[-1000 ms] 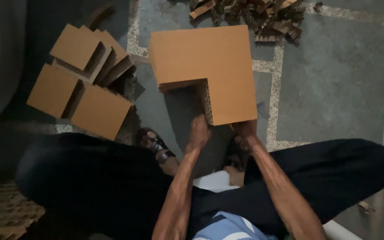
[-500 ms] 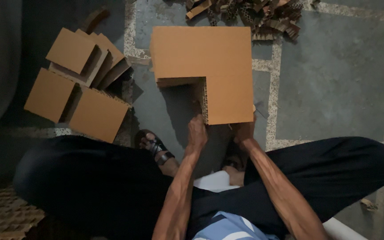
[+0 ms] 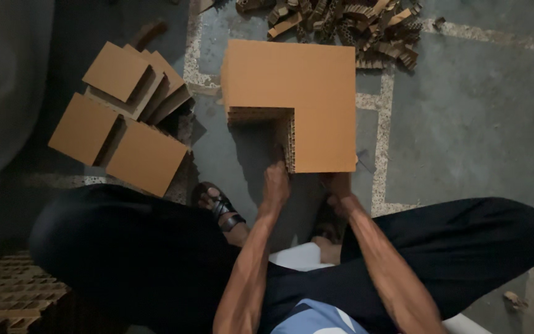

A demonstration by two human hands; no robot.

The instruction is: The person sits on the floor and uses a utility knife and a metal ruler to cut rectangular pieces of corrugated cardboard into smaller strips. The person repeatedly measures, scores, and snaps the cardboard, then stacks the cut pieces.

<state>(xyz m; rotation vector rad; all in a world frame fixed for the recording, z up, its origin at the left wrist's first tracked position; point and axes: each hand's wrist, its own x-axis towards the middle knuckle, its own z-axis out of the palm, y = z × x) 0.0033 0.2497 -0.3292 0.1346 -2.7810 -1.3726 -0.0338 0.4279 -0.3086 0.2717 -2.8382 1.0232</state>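
A thick L-shaped brown cardboard honeycomb block [image 3: 316, 93] is held up in front of me above the floor. My left hand [image 3: 276, 182] grips its near lower-left corner by the cut honeycomb edge. Gripping the near bottom edge on the right is my right hand [image 3: 340, 185], partly hidden under the block. I sit with legs in dark trousers spread wide, sandalled feet below the block.
A pile of several L-shaped cardboard blocks [image 3: 128, 117] lies on the floor to the left. Cardboard scraps [image 3: 347, 21] are heaped at the top. A corrugated stack [image 3: 7, 291] sits at the lower left. The floor is grey stone with pale joints [image 3: 381, 154].
The L-shaped block stays in both hands and shifts only slightly in the view. The hands keep their places at its near edge.
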